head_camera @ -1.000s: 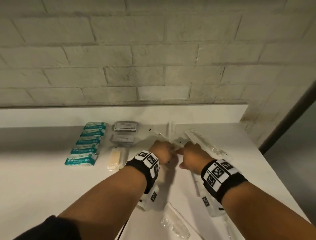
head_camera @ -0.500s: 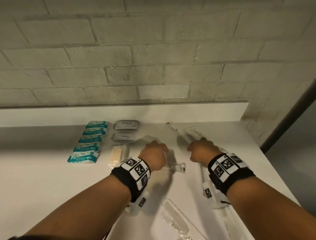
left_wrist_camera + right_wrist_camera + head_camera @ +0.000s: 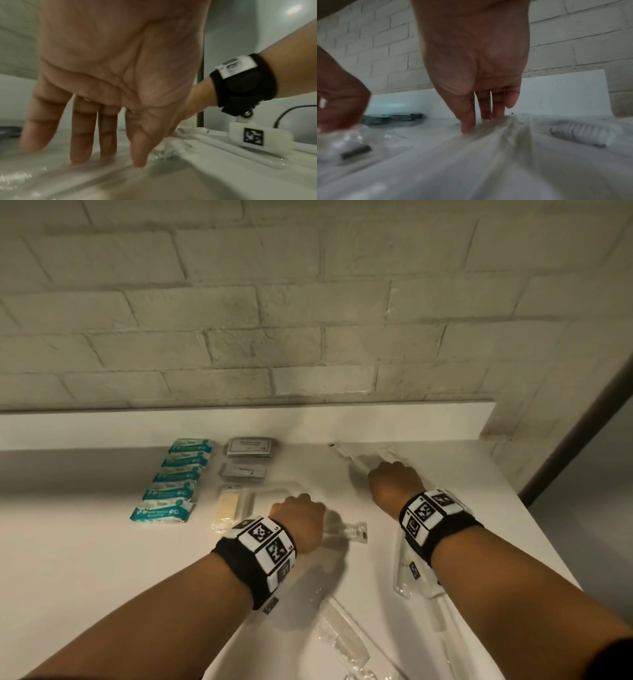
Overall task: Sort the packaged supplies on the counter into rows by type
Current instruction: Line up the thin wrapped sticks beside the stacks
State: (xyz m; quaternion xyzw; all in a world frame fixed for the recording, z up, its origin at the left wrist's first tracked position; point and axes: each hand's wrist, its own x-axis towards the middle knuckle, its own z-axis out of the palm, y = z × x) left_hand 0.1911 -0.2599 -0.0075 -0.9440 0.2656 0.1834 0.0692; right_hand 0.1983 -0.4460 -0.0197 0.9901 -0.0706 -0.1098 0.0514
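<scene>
near edge: a clear plastic-wrapped white comb (image 3: pixel 346 642) lies at the near middle of the white counter (image 3: pixel 85 559), unsorted; a long clear sleeve (image 3: pixel 442 621) lies to its right, its contents too faint to name.
left hand: the left hand (image 3: pixel 299 520) is flat, palm down, fingers (image 3: pixel 82 136) straight and pressed on a clear crinkled plastic packet (image 3: pixel 346 531); nothing is curled round it, so it presses and does not grip.
right hand: the right hand (image 3: pixel 395 484), further off and to the right, has straight fingertips (image 3: pixel 468 125) down on a long clear plastic-wrapped toothbrush pack (image 3: pixel 359 460); the fingers are extended, touching, not clasping.
handling: these packs look light, thin and slick; the film should crumple and slide under a push, so a flat press will drag them, while lifting likely needs a pinch at a sealed end or edge.
sorted rows, far left: five teal-and-white soft packets (image 3: pixel 178 479) run near to far in one column; beside them a cream bar in clear wrap (image 3: pixel 230 505) and two grey flat sachets (image 3: pixel 248 458) form a second column.
task state: by judgement, the clear packs on the right are not yet in rows.
backdrop: a pale brick wall (image 3: pixel 308 320) stands behind.
</scene>
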